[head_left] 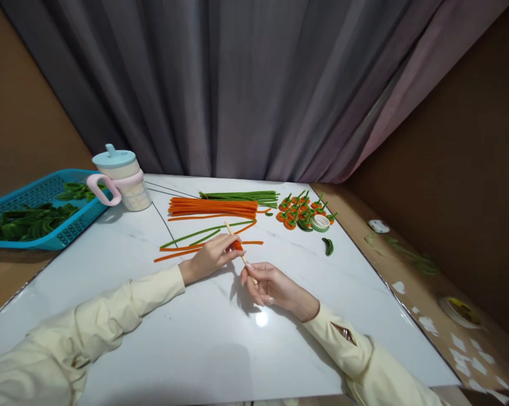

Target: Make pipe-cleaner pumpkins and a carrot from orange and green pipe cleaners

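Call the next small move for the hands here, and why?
Probably another turn of the orange pipe cleaner around the wooden stick. The right hand holds the stick's near end, the left hand pinches the orange piece against it, and finished orange-and-green pieces lie beyond on the white table.

grey curtain [254,84] behind | brown walls [461,158] at both sides | white marble-look table [195,338], glossy

**Counts on the table**

Two hands are seen, left [210,256] and right [268,285]. One wooden stick [238,250], one lidded cup [119,177], one blue basket [23,198] and one tape roll [320,223] are counted. The orange stems [214,207], green stems [241,195] and finished pumpkins [299,211] cannot be counted exactly.
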`<state>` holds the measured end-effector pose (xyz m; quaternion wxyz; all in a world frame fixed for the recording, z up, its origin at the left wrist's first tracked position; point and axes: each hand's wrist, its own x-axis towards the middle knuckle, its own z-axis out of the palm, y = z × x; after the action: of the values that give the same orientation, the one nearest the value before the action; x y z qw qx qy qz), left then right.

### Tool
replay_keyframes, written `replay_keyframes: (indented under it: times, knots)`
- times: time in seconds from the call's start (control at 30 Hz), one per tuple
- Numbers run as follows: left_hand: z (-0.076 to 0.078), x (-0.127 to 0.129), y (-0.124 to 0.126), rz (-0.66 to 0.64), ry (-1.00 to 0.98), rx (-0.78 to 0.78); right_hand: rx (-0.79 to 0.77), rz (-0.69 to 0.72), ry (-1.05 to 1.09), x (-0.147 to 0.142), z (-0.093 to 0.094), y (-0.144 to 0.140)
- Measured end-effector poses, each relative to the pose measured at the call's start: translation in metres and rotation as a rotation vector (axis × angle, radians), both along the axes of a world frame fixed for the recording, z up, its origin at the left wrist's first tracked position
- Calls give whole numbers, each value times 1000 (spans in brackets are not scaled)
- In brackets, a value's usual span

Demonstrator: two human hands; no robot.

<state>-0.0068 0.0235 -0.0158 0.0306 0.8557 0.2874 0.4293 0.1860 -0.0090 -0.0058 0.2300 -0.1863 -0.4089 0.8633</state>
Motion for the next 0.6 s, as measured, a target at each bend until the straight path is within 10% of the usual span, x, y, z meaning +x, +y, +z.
replay_keyframes:
  times: [0.6]
  knots:
    - [14,-1,3,44,-9,126,69,7,-107,0,1,-1]
